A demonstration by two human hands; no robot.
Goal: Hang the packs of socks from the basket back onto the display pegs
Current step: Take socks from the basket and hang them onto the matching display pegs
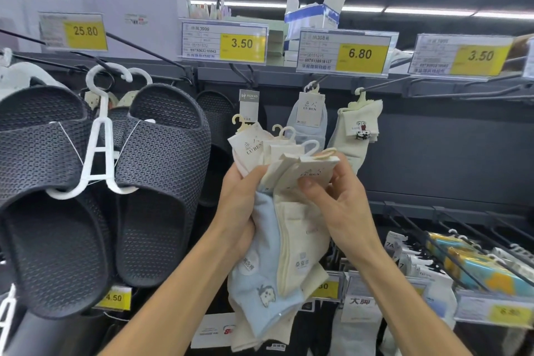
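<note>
My left hand (238, 208) grips a bunch of several sock packs (277, 243), pale blue and cream, with cardboard header cards and small plastic hooks fanned out on top. My right hand (336, 196) pinches the header card of the front pack (316, 172). Just above, a pale blue sock pack (310, 121) hangs on the peg under the 6.80 tag, and a cream pack (357, 130) hangs on the peg (384, 84) to its right. The basket is out of view.
Large dark slippers (95, 182) on a white hanger hang close at the left. Yellow price tags (359, 53) line the shelf edge above. Long bare pegs (468, 87) jut out at upper right. Lower right pegs carry more packaged goods (476, 263).
</note>
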